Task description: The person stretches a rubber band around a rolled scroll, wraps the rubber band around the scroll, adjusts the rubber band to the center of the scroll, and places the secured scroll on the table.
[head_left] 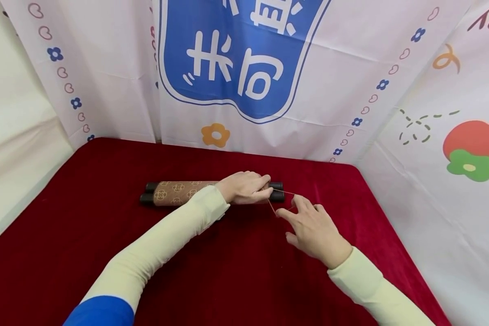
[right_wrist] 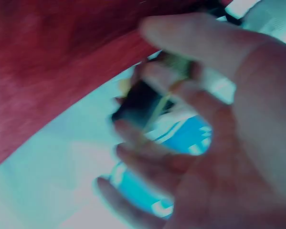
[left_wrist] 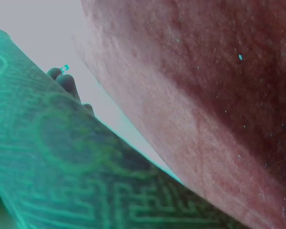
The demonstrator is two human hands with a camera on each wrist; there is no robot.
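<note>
A rolled-up scroll (head_left: 175, 194) with brown patterned cloth and black rod ends lies crosswise on the red table. My left hand (head_left: 246, 187) grips it near its right end, palm down. Patterned cloth of the scroll (left_wrist: 85, 152) fills the lower left of the left wrist view. Just right of the scroll, my right hand (head_left: 314, 228) has its fingers spread and bent, hooked in a thin rubber band (head_left: 284, 192). The stretched band runs from these fingertips back to the scroll's right end by my left hand. In the blurred right wrist view the rubber band (right_wrist: 156, 114) spans two fingers.
Red velvet cloth (head_left: 228, 271) covers the table. White printed curtains (head_left: 118, 108) stand behind it and at both sides, with a blue sign (head_left: 236, 86) on the back one.
</note>
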